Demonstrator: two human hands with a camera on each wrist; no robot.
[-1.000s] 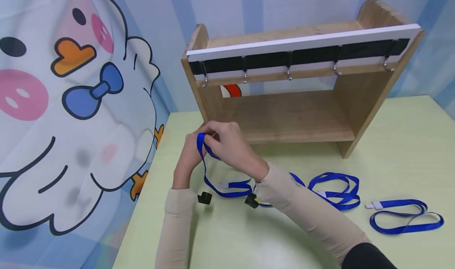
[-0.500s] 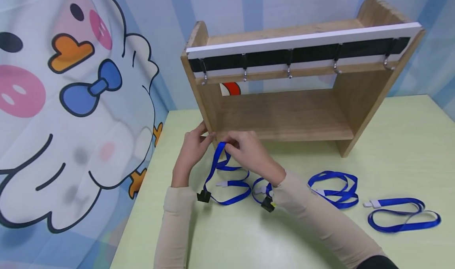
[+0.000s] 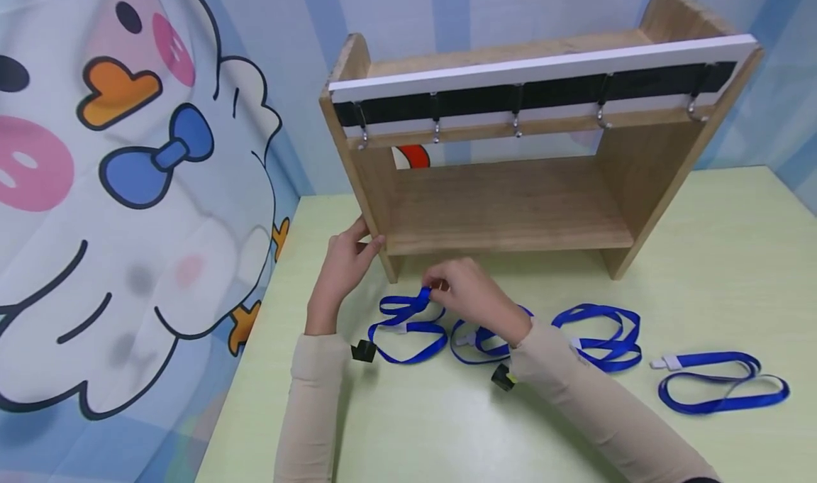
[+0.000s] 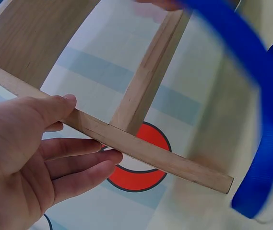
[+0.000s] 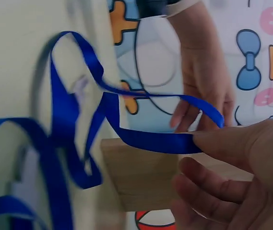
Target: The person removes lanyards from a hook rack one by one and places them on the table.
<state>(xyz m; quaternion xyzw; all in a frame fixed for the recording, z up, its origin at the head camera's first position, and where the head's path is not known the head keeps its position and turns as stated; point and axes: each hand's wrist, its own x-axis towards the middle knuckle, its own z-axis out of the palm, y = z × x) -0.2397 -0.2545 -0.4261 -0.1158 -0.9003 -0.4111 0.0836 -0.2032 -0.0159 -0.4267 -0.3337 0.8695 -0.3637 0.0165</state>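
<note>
In the head view, my left hand is at the left side panel of a wooden shelf rack. Its thumb lies on the panel's front edge, fingers on the outer side; the left wrist view shows this hand holding the panel. My right hand pinches a loop of a blue lanyard between thumb and forefinger, just above the table. Up close, the right wrist view has the strap running from the fingertips of the right hand. The rest of that lanyard lies coiled below.
More blue lanyards lie in a row: one partly under the right wrist, a coiled one, and one at the far right. Several metal hooks hang along the rack's front rail. A cartoon-printed cloth borders the table's left.
My right hand has moved down and right from beside the left hand, lowering the lanyard loop toward the table. My left hand, beside the rack, now shows its thumb on the panel edge.
</note>
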